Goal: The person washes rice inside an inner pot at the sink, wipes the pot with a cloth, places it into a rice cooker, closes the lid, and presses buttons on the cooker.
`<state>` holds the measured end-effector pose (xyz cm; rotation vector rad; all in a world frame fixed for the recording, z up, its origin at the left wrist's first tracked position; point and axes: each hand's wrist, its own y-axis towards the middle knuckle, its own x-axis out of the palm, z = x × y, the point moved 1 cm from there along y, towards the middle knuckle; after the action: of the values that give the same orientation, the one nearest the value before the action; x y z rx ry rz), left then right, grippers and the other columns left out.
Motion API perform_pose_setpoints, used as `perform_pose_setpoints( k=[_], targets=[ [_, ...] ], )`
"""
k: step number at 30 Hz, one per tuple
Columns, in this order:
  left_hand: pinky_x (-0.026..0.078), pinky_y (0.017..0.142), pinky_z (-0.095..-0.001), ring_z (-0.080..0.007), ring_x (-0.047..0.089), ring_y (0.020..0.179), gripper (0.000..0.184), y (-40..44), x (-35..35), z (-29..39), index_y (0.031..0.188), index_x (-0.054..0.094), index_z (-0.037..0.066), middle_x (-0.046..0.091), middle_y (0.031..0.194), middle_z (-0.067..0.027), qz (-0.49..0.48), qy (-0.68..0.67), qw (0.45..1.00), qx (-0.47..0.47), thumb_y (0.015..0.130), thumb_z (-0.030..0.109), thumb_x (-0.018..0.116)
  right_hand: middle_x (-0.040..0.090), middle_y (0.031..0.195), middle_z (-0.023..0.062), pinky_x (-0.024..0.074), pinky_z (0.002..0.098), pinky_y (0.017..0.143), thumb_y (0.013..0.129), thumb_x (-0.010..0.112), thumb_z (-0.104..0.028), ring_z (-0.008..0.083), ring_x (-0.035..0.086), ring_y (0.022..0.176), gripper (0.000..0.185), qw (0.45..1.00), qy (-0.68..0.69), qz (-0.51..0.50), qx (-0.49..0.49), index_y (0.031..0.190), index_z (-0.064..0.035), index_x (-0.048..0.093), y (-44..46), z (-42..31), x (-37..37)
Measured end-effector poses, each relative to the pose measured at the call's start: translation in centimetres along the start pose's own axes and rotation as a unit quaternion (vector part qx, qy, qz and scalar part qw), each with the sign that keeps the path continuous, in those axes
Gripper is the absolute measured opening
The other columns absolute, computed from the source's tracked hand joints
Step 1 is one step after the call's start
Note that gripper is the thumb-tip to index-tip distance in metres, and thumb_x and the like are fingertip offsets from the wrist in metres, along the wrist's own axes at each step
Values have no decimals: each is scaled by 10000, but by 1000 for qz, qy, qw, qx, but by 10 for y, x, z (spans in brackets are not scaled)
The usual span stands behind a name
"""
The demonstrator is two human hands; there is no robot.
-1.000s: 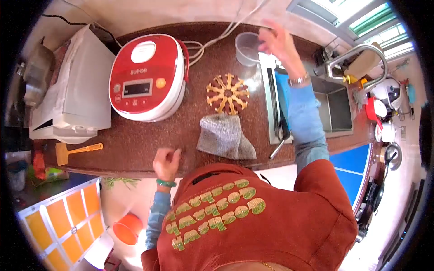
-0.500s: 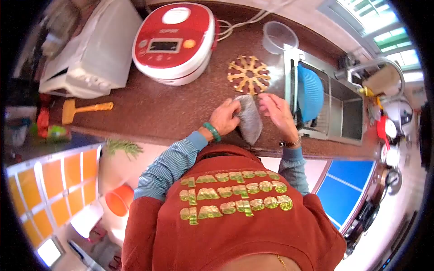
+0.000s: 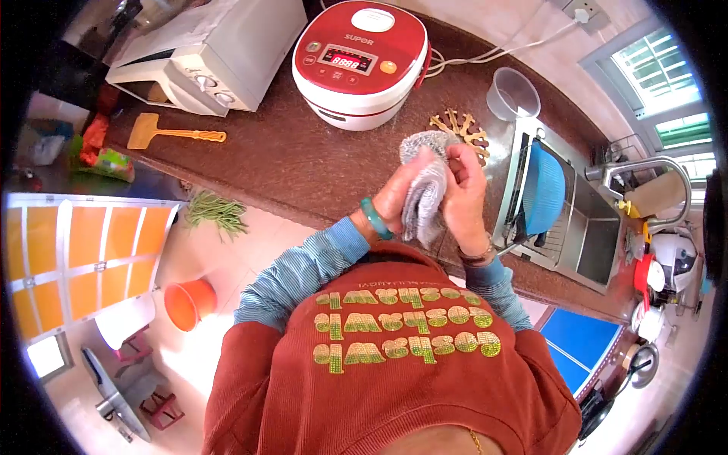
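A grey cloth point(image 3: 426, 199) hangs bunched between my two hands, above the counter's front edge. My left hand point(image 3: 402, 186), with a green bangle at the wrist, has its fingers closed on the cloth's left side. On the right side, my right hand point(image 3: 464, 193) pinches the cloth, a watch at its wrist. Behind the cloth lies a wooden trivet point(image 3: 472, 136), partly hidden by it. The red and white rice cooker point(image 3: 360, 68) stands beyond, its display lit.
A clear plastic tub point(image 3: 513, 95) stands at the back, left of the sink point(image 3: 595, 235). A blue basket point(image 3: 543, 189) sits beside the basin. At left are a white microwave point(image 3: 220, 61) and an orange spatula point(image 3: 178, 134). An orange bucket point(image 3: 189, 303) is on the floor.
My right hand has come from near the plastic tub to the cloth. Both hands have taken hold of the cloth and lifted it off the counter. The view has shifted, and the cooker's display is now lit.
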<state>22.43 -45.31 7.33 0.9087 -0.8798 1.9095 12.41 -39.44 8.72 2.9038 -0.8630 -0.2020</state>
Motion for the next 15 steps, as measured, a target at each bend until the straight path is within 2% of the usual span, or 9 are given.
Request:
perform_pose_setpoints(
  k=[1,4,6,8,9,10,12,13,15],
  targets=[
    [478,787,-286,-147,577,855,514,-3,-1,2,1085,525,46,598,934,-53,-4,-67,998,-1,863,504,452,523,737,-14,388,180,574,834,536,-31,39,472,644,92,993,102,-33,46,915,-22,495,1,-11,5],
    [498,762,-286,-148,581,879,522,-9,-5,5,1110,510,56,595,962,-51,7,-65,998,18,857,510,458,521,746,-22,394,180,585,862,532,-92,37,474,663,70,972,190,-110,83,896,-36,507,3,-23,12],
    [501,754,-284,-142,581,878,514,-12,-4,5,1111,509,64,593,969,-50,25,-40,998,32,859,509,455,520,755,-29,395,175,594,878,527,-141,31,474,681,99,965,214,-116,96,872,-43,514,6,-14,16],
    [505,746,-282,-136,580,877,506,-10,-6,2,1111,508,71,591,977,-48,44,-16,998,45,861,508,453,516,761,-40,394,174,606,883,530,-168,20,468,690,125,973,214,-66,65,855,-47,513,8,3,24],
    [507,735,-278,-131,583,859,495,-8,-9,2,1108,509,79,593,963,-41,71,-20,996,49,863,505,453,538,786,-6,416,202,647,887,518,-169,63,502,713,145,980,184,-70,43,914,-26,525,11,9,26],
    [509,725,-274,-126,585,840,484,-7,-11,1,1104,510,86,594,949,-33,100,-25,993,52,865,503,452,538,786,-6,416,202,647,887,518,-169,63,502,713,145,979,185,-71,42,914,-26,525,15,12,26],
    [509,714,-268,-122,589,802,465,-9,-13,-1,1090,514,86,596,921,-24,133,0,989,63,871,491,450,567,832,47,432,236,694,884,516,-166,128,537,755,206,997,39,-33,-51,1010,-5,524,19,13,26],
    [509,709,-268,-123,590,790,457,-9,-13,-1,1087,515,85,597,910,-21,142,23,987,66,875,484,448,583,893,93,438,260,727,874,524,-165,169,553,800,265,998,22,-28,-59,1084,-3,515,18,8,26],
    [506,693,-268,-120,587,778,423,-11,-13,-3,1078,520,78,597,900,-22,180,80,978,74,886,448,450,586,901,89,442,256,710,870,530,-169,154,554,788,267,996,-25,-16,-81,1084,-10,521,17,4,20]
  ],
)
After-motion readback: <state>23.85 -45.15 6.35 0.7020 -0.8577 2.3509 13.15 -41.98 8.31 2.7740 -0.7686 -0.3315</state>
